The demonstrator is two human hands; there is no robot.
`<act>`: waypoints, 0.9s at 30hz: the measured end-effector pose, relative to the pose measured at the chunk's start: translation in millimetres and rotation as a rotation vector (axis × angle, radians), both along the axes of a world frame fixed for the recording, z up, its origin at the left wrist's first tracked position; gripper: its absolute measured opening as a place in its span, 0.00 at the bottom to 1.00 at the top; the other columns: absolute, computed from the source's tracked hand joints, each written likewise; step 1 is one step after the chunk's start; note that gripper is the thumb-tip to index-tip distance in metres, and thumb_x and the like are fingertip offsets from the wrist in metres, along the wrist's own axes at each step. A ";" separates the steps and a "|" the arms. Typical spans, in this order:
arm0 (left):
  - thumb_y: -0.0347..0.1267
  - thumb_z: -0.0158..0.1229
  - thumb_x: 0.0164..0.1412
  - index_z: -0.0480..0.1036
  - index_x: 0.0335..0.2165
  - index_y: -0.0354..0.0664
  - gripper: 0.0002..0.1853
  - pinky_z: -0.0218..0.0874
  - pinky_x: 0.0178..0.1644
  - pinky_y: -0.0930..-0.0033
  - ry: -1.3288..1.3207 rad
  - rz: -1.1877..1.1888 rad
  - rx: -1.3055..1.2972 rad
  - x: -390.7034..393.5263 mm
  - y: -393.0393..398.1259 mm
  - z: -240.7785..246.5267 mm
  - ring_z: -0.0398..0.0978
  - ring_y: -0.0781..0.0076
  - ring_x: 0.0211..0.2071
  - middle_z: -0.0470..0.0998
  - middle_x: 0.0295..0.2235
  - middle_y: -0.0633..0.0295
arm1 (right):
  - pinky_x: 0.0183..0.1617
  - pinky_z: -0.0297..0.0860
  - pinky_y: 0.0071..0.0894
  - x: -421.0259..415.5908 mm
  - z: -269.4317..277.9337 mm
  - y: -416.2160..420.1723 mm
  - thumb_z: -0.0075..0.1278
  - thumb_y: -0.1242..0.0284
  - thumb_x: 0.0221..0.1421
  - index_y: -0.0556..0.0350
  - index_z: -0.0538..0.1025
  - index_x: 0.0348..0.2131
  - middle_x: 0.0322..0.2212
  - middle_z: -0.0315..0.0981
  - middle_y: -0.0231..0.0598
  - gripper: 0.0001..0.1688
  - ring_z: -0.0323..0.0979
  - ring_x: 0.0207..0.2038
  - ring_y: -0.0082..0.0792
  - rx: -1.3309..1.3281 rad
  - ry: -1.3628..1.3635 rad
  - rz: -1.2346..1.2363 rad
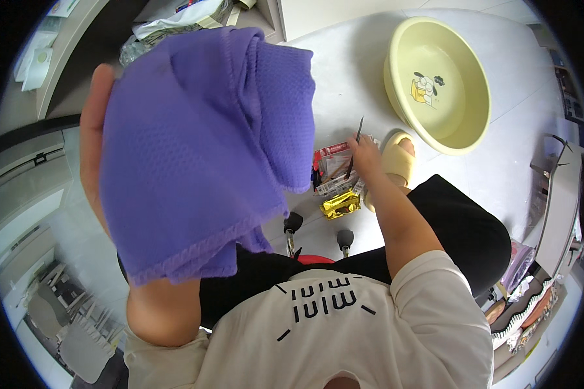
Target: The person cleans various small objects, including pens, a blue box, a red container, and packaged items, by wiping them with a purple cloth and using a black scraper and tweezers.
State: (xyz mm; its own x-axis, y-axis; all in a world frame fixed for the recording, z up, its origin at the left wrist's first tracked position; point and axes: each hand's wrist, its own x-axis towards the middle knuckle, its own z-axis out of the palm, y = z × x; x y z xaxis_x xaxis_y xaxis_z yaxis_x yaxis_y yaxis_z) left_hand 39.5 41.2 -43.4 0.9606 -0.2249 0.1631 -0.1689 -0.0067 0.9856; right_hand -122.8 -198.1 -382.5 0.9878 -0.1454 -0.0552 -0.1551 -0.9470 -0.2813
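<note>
A purple cloth (190, 146) with stitched edges hangs over my raised left hand (97, 141), close to the camera; only part of the hand shows at the cloth's left edge. Lower down, my right hand (365, 153) holds a thin dark stick-like tool (354, 148) upright over a small box (336, 147). Pens and other slim items lie in the box, with red and black pieces at its left side. A shiny gold packet (340, 204) lies on the floor just below the box.
A pale yellow basin (392, 63) with a cartoon print stands on the grey tiled floor (340, 92). My foot in a yellow slipper (394, 160) is between basin and box. At upper left, an open cabinet (68, 58) holds bags. Chair casters (345, 238) are near my legs.
</note>
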 end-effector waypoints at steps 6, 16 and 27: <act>0.25 0.45 0.54 0.46 0.53 0.34 0.28 0.70 0.38 0.71 -0.049 -0.098 -0.120 2.7 0.0 -6.8 0.72 0.68 0.36 0.66 0.41 0.49 | 0.35 0.62 0.36 18.2 -23.9 -8.4 0.42 0.73 0.42 0.48 0.69 0.27 0.26 0.66 0.35 0.06 0.65 0.36 0.35 -0.172 0.044 0.062; 0.30 0.45 0.56 0.55 0.49 0.34 0.22 0.69 0.37 0.73 0.040 -0.054 -0.233 4.8 -3.3 -7.4 0.73 0.71 0.33 0.69 0.39 0.54 | 0.35 0.63 0.38 24.3 -20.2 -16.1 0.43 0.74 0.42 0.48 0.68 0.26 0.23 0.67 0.38 0.05 0.66 0.34 0.40 -0.092 0.185 0.136; 0.49 0.41 0.54 0.66 0.37 0.37 0.25 0.61 0.41 0.67 0.700 -0.068 -0.689 4.7 -28.0 29.4 0.70 0.67 0.35 0.71 0.34 0.59 | 0.22 0.63 0.41 121.6 167.7 -9.7 0.48 0.67 0.47 0.48 0.66 0.23 0.17 0.68 0.38 0.08 0.68 0.21 0.43 0.156 -0.459 -0.151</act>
State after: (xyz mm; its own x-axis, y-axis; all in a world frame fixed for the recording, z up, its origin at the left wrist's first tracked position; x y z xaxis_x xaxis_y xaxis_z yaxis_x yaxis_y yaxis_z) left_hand 44.2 13.2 -14.0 0.8788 -0.3523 -0.3218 0.4757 0.5947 0.6481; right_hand -1.2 -207.7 -214.8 0.8838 -0.3135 0.3474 -0.1146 -0.8648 -0.4889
